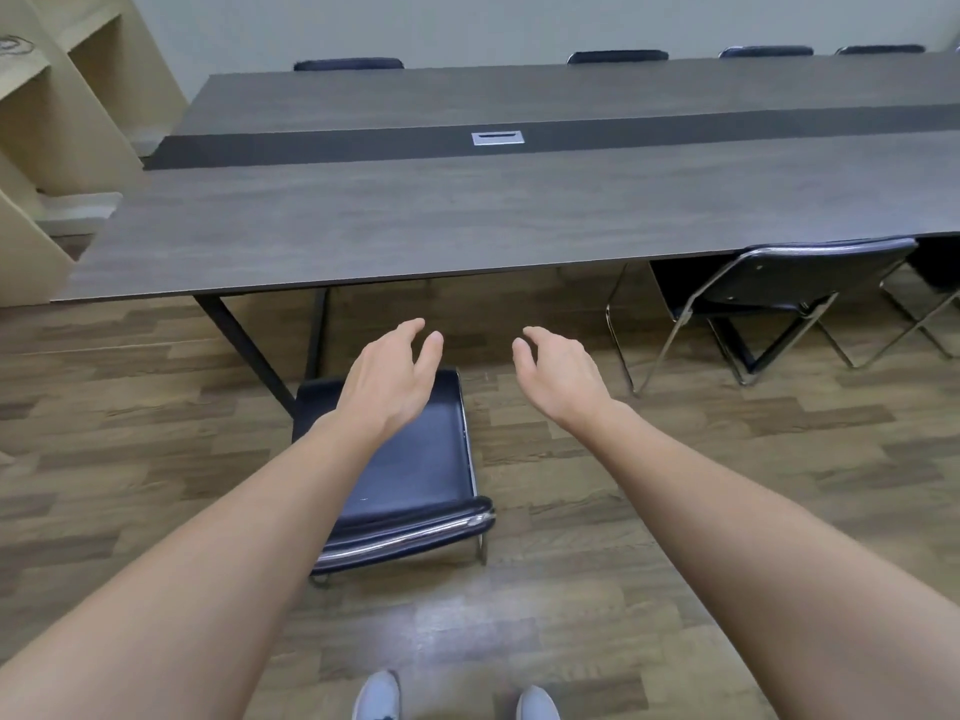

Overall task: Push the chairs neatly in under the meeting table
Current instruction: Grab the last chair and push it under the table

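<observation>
A black folding chair point(415, 459) with a chrome frame stands on the wood floor in front of me, pulled out from the long grey meeting table point(415, 220); its backrest is nearest me. My left hand point(389, 379) hovers above the chair's seat with relaxed fingers, holding nothing. My right hand point(558, 376) hangs in the air to the right of the chair, fingers loosely curved, also holding nothing. A second black chair point(779, 288) stands at the table's near edge on the right, its seat partly under the top.
Several chair backs point(617, 56) show along the table's far side. A silver cable hatch point(497, 138) sits in the table's dark centre strip. Beige shelving point(36, 148) stands at the left wall. Black table legs point(244, 345) slant down just beyond the near chair.
</observation>
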{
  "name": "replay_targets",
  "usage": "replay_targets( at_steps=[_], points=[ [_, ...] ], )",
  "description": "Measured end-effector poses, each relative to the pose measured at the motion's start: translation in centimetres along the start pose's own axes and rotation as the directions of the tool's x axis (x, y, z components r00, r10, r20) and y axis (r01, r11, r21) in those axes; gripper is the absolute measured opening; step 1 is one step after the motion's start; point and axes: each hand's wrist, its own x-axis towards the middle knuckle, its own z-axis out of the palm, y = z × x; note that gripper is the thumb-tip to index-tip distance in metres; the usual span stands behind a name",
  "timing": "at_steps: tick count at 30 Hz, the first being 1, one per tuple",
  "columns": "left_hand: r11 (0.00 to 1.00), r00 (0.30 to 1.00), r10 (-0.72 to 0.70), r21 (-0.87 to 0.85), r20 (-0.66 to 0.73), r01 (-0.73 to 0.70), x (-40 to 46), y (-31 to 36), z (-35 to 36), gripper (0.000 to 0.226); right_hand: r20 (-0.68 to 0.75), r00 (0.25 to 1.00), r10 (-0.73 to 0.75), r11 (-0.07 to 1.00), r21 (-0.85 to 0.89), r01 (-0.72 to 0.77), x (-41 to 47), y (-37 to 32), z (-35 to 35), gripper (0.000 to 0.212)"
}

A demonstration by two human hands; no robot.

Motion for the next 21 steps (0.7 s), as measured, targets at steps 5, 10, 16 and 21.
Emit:
replay_targets(
  at_steps=[5, 10, 16, 21],
  points=[
    [1.0, 0.997, 0.004, -0.022, 0.078, -0.002, 1.7, -4.9, -1.6, 0.052, 0.007, 0.993, 0.114, 0.993, 0.023, -0.114, 0.4, -2.9, 4.1, 0.045],
    [1.0, 0.987, -0.003, -0.02, 0.163, 0.007, 2.9, -11.2, -3.4, 0.053, 0.006, 0.977, 0.215, 0.975, 0.063, -0.215, 0.2, -7.4, 8.6, 0.046],
    [0.999, 0.972, -0.034, -0.011, 0.231, 0.038, 3.0, -17.0, -3.9, 0.054, 0.01, 0.962, 0.271, 0.959, 0.078, -0.271, -0.3, -10.3, 13.1, 0.044],
    [0.998, 0.961, -0.063, 0.008, 0.271, 0.063, 2.7, -20.3, -3.2, 0.054, 0.042, 0.947, 0.317, 0.943, 0.09, -0.32, -1.0, -11.2, 16.0, 0.04]
  ],
)
